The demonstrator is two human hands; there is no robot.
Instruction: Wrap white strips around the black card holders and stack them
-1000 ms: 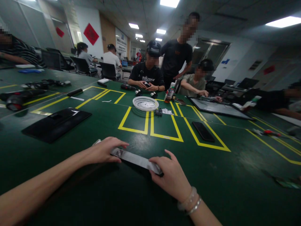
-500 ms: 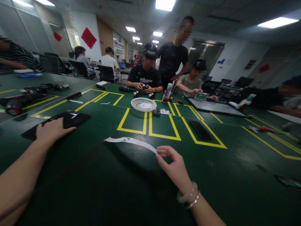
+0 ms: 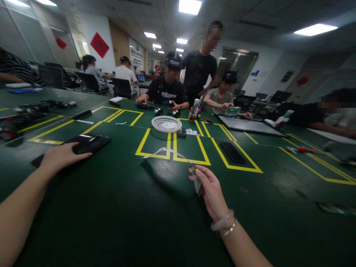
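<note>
A long thin white strip (image 3: 164, 150), bent into an arch, is pinched near one end by my right hand (image 3: 210, 185). Its far end points left over the yellow-marked table, and a glossy, see-through tail hangs below my fingers. To the left, my left hand (image 3: 59, 155) lies on a flat, shiny black pouch (image 3: 93, 143) with its thumb stretched out to the right. The other fingers of that hand are partly hidden, but they look spread over the pouch. Two bracelets circle my right wrist.
A white round basket (image 3: 167, 124) stands mid-table beside a small dark part (image 3: 182, 132). Right of it lies a black phone (image 3: 233, 152). Beyond are a drink bottle (image 3: 193, 111) and a grey board (image 3: 250, 125). Black tools (image 3: 16, 124) lie far left. Co-workers sit across the table.
My right hand has turned, and the strip now arches up with its tail hanging below the fingers. My left hand and the pouch have shifted slightly right. The camera view has swung a little.
</note>
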